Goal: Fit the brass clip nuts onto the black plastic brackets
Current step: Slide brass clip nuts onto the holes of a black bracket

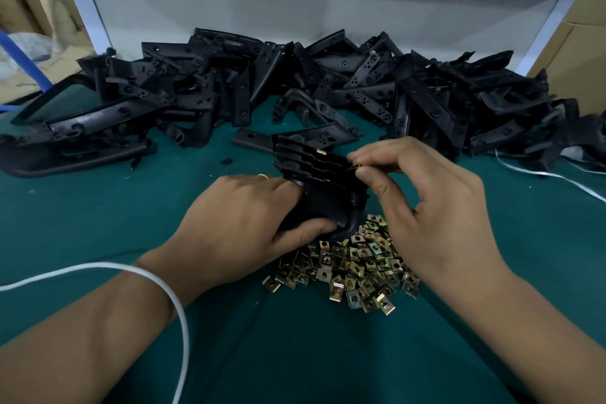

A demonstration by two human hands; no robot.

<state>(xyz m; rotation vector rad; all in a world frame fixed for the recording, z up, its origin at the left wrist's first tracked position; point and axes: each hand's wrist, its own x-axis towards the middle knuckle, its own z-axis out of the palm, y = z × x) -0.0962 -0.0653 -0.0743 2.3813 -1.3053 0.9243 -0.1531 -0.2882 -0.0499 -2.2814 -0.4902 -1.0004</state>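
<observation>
A white cord [170, 298] loops over the left forearm in the lower left of the frame. Above it, the left hand [242, 216] grips a stack of black brackets [323, 184] at frame centre, thumb curled round the lower edge. The right hand [426, 203] pinches a brass clip nut [354, 167] at the stack's right edge. Loose clip nuts [354, 266] lie heaped just below on the green tabletop [98, 213]. A bracket pile [328, 88] spans the upper middle.
</observation>
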